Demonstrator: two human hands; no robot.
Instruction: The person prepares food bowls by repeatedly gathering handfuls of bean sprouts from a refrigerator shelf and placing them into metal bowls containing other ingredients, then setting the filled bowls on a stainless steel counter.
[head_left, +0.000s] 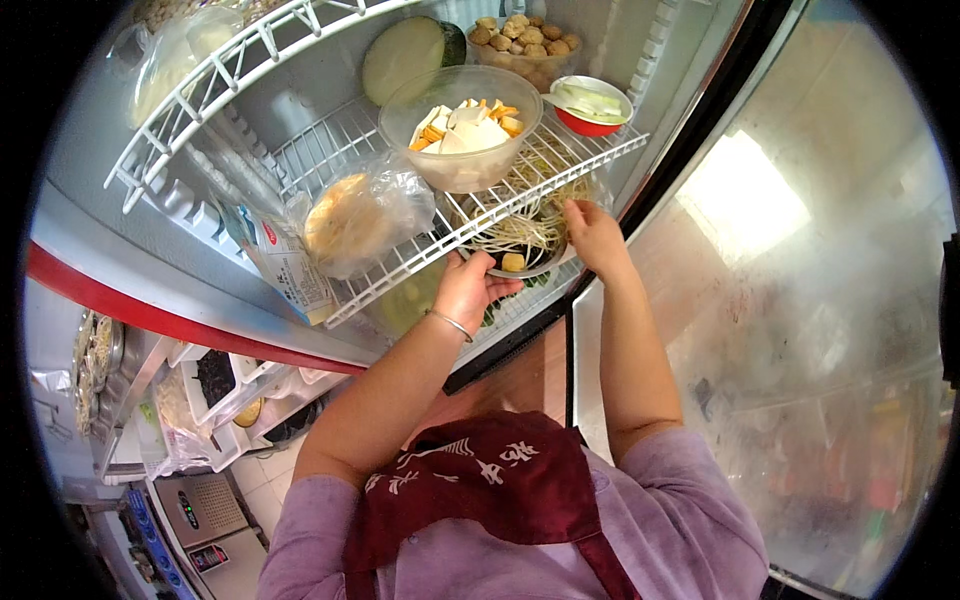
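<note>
A metal bowl (517, 271) of bean sprouts (517, 232) sits under the white wire shelf of an open refrigerator. A yellow tofu-like cube (513, 262) and dark food lie at its front. My left hand (472, 283) grips the front left of the bowl, thumb at the rim and fingers below. On the other side, my right hand (598, 236) is closed at the bowl's right edge, beside the sprouts; its fingertips are partly hidden. Directly above stands a clear plastic bowl (461, 169) of cut white and orange-edged pieces.
The wire shelf (480, 225) crosses just above my hands. It bears a bagged round food (345, 225), a red-and-white bowl (589, 124), a cut winter melon (405, 60) and a tub of brown balls (525, 49). The glass door (757, 300) stands open at right.
</note>
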